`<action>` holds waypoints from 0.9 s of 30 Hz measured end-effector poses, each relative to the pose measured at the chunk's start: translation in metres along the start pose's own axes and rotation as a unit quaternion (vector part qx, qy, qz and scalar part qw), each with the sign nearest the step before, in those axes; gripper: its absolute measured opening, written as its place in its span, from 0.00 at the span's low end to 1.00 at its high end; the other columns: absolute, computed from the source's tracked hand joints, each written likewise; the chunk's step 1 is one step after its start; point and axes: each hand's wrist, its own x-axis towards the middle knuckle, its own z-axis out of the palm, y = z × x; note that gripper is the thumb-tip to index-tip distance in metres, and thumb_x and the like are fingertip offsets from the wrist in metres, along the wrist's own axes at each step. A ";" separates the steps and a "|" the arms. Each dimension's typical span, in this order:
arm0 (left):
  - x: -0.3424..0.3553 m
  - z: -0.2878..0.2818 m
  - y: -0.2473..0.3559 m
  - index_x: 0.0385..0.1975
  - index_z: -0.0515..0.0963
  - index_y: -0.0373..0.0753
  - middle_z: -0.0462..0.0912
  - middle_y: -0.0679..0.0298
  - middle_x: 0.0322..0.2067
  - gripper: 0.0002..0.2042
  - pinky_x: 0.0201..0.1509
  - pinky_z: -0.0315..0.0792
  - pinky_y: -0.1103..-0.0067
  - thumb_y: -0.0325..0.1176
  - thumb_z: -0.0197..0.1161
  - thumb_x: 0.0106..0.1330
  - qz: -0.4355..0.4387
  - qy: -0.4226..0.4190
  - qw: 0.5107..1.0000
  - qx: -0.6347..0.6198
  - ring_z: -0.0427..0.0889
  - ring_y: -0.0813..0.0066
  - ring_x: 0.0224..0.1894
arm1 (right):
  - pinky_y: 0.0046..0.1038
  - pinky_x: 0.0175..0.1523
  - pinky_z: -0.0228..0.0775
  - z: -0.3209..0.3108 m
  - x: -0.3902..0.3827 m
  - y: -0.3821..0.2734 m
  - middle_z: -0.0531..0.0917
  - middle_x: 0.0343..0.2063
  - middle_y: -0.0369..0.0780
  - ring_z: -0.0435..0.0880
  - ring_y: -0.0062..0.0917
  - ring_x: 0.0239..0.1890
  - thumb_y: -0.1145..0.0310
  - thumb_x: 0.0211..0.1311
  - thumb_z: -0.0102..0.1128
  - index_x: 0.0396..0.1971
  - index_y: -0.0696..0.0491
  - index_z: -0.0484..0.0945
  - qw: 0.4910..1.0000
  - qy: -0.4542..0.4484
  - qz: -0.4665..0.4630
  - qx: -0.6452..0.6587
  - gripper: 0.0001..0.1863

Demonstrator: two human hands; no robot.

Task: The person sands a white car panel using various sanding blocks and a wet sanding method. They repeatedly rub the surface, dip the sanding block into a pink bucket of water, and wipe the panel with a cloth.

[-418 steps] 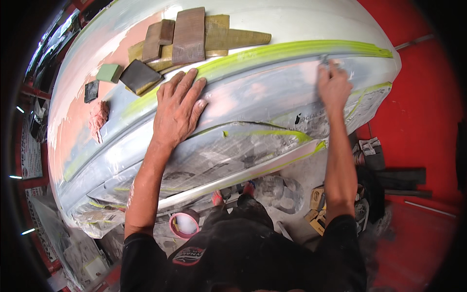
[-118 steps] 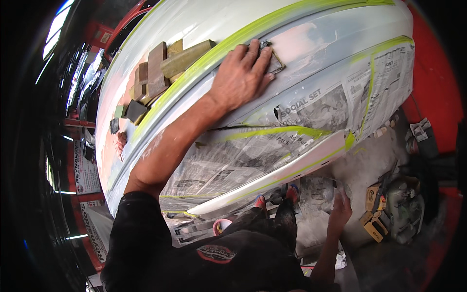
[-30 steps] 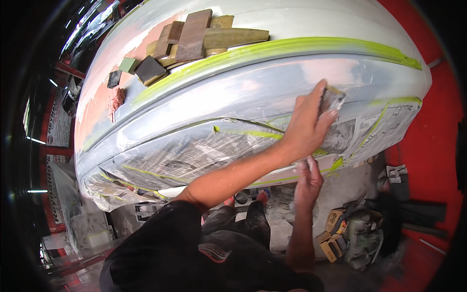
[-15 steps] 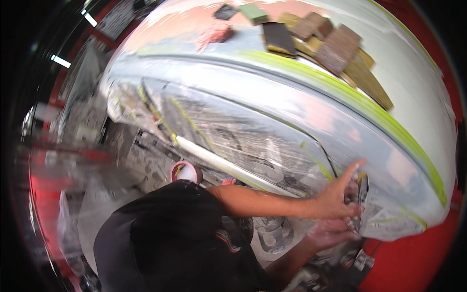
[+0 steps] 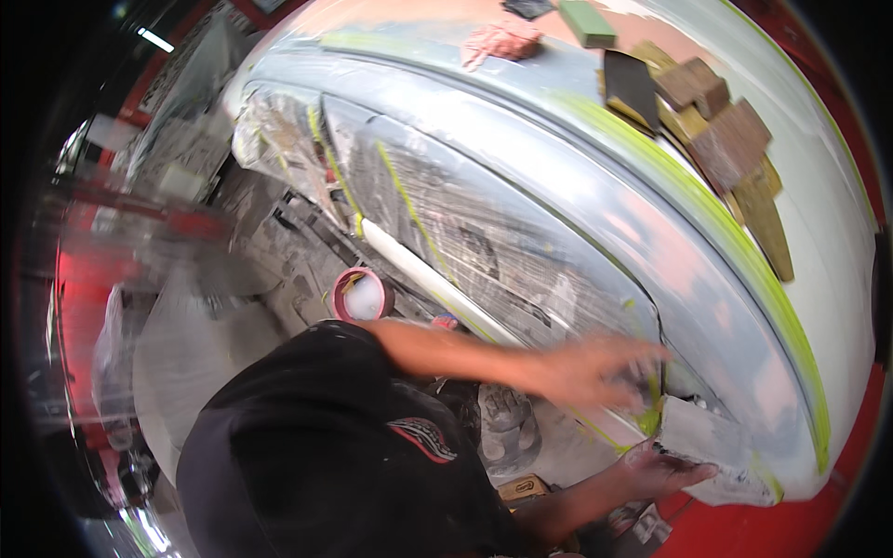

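Head view: left hand blurred, grip spread, seemingly empty; right hand, grip apparently closed on pale flat pad beside masking paper. Edge-only hold could drop pad; hurried left sweep could tear paper.

And here's the car body panel, curving away slantwise, grey and chalky white with pinkish patches on it, yellow-green tape along its upper line and dusty masking over the side below. Down at the end, a pale flat piece sits right by the right hand; gripped or part of the masking, I can't tell.
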 end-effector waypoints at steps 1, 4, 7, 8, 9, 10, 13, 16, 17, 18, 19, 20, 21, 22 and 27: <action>0.000 -0.034 -0.004 0.60 0.76 0.36 0.85 0.51 0.43 0.26 0.50 0.80 0.64 0.38 0.72 0.63 0.045 0.037 0.995 0.079 0.86 0.52 0.46 | 0.42 0.71 0.69 -0.005 0.002 -0.005 0.68 0.68 0.53 0.73 0.42 0.67 0.44 0.80 0.42 0.75 0.61 0.53 1.000 0.001 0.017 -0.004 0.39; 0.027 -0.168 0.007 0.47 0.84 0.40 0.87 0.60 0.40 0.13 0.48 0.79 0.70 0.32 0.72 0.63 0.191 0.272 0.850 0.409 0.86 0.61 0.42 | 0.43 0.70 0.69 -0.050 0.017 -0.005 0.67 0.70 0.52 0.73 0.42 0.67 0.43 0.79 0.41 0.77 0.59 0.51 0.996 -0.026 0.081 0.031 0.40; 0.059 -0.292 0.012 0.48 0.81 0.42 0.85 0.56 0.43 0.15 0.57 0.71 0.62 0.38 0.71 0.63 0.194 0.343 0.696 0.600 0.79 0.48 0.48 | 0.42 0.70 0.69 -0.081 0.009 -0.001 0.67 0.70 0.50 0.74 0.42 0.67 0.44 0.79 0.42 0.77 0.57 0.54 0.988 -0.027 0.151 0.020 0.39; 0.062 -0.308 0.014 0.50 0.80 0.40 0.85 0.55 0.39 0.16 0.47 0.78 0.64 0.40 0.69 0.67 0.214 0.351 0.605 0.682 0.83 0.53 0.40 | 0.42 0.70 0.69 -0.084 0.002 -0.001 0.68 0.70 0.49 0.74 0.42 0.66 0.44 0.79 0.42 0.76 0.57 0.55 0.985 -0.020 0.171 0.002 0.39; 0.064 -0.337 -0.004 0.59 0.78 0.37 0.77 0.49 0.61 0.26 0.74 0.59 0.57 0.53 0.52 0.76 0.026 0.290 0.685 0.668 0.75 0.54 0.66 | 0.43 0.70 0.68 -0.084 -0.008 0.001 0.68 0.70 0.50 0.73 0.42 0.67 0.45 0.79 0.43 0.76 0.57 0.55 0.981 -0.005 0.193 -0.008 0.38; 0.065 -0.348 -0.011 0.60 0.75 0.30 0.81 0.45 0.55 0.23 0.67 0.68 0.60 0.43 0.59 0.74 0.036 0.268 0.707 0.653 0.81 0.53 0.58 | 0.43 0.70 0.67 -0.082 -0.021 0.003 0.68 0.70 0.50 0.73 0.42 0.67 0.45 0.78 0.43 0.76 0.57 0.55 0.977 0.013 0.213 -0.021 0.38; 0.080 -0.351 -0.021 0.57 0.73 0.25 0.88 0.50 0.35 0.21 0.46 0.80 0.69 0.36 0.59 0.74 0.099 0.257 0.883 0.381 0.88 0.59 0.39 | 0.42 0.71 0.66 -0.127 -0.046 0.040 0.67 0.70 0.50 0.72 0.43 0.68 0.46 0.77 0.45 0.75 0.59 0.57 0.976 -0.026 0.197 -0.091 0.39; 0.084 -0.345 -0.023 0.38 0.73 0.29 0.85 0.49 0.28 0.08 0.39 0.78 0.67 0.29 0.59 0.70 0.147 0.299 0.902 0.275 0.86 0.58 0.32 | 0.43 0.69 0.69 -0.088 -0.069 0.037 0.67 0.70 0.52 0.73 0.45 0.67 0.47 0.76 0.46 0.74 0.62 0.58 0.950 -0.024 0.292 -0.108 0.39; 0.083 -0.351 -0.040 0.37 0.72 0.29 0.84 0.51 0.26 0.08 0.36 0.78 0.67 0.28 0.60 0.69 0.233 0.399 0.662 0.590 0.85 0.61 0.29 | 0.44 0.67 0.70 -0.088 -0.074 0.042 0.67 0.70 0.53 0.73 0.46 0.66 0.47 0.75 0.47 0.74 0.63 0.58 0.945 -0.059 0.299 -0.120 0.40; 0.079 -0.350 -0.036 0.37 0.71 0.30 0.83 0.53 0.26 0.08 0.34 0.78 0.68 0.29 0.60 0.70 0.203 0.397 0.764 0.465 0.84 0.63 0.27 | 0.44 0.66 0.71 -0.089 -0.078 0.047 0.68 0.69 0.54 0.74 0.46 0.66 0.47 0.74 0.48 0.73 0.63 0.59 0.941 -0.089 0.301 -0.130 0.40; 0.074 -0.344 -0.023 0.37 0.71 0.30 0.82 0.55 0.26 0.09 0.31 0.79 0.69 0.29 0.60 0.72 0.169 0.390 0.844 0.326 0.83 0.66 0.26 | 0.44 0.65 0.72 -0.093 -0.078 0.051 0.69 0.68 0.55 0.75 0.47 0.65 0.47 0.73 0.49 0.73 0.64 0.59 0.928 -0.136 0.323 -0.126 0.41; 0.065 -0.345 -0.014 0.36 0.71 0.31 0.82 0.55 0.26 0.09 0.29 0.79 0.71 0.30 0.60 0.72 0.140 0.398 0.878 0.228 0.82 0.68 0.25 | 0.44 0.64 0.73 -0.099 -0.077 0.055 0.70 0.67 0.57 0.75 0.47 0.64 0.47 0.72 0.50 0.72 0.65 0.59 0.912 -0.184 0.345 -0.122 0.41; 0.060 -0.345 -0.005 0.36 0.71 0.32 0.82 0.56 0.27 0.09 0.27 0.78 0.72 0.31 0.61 0.73 0.114 0.399 0.901 0.124 0.82 0.69 0.24 | 0.45 0.63 0.74 -0.101 -0.076 0.059 0.71 0.66 0.58 0.76 0.47 0.63 0.47 0.71 0.51 0.72 0.66 0.59 0.896 -0.229 0.363 -0.115 0.42; 0.052 -0.350 -0.002 0.35 0.71 0.33 0.82 0.56 0.28 0.09 0.25 0.78 0.73 0.31 0.61 0.74 0.090 0.397 0.913 0.019 0.81 0.71 0.24 | 0.44 0.62 0.74 -0.102 -0.078 0.064 0.72 0.64 0.57 0.77 0.46 0.62 0.46 0.70 0.52 0.72 0.66 0.60 0.886 -0.253 0.367 -0.124 0.43; -0.056 -0.405 -0.005 0.57 0.71 0.29 0.86 0.56 0.34 0.17 0.27 0.81 0.77 0.30 0.62 0.74 0.170 0.399 0.892 -0.126 0.86 0.72 0.28 | 0.41 0.64 0.73 -0.096 -0.076 0.089 0.73 0.66 0.55 0.77 0.42 0.63 0.48 0.70 0.54 0.73 0.63 0.59 0.806 -0.395 0.416 -0.144 0.42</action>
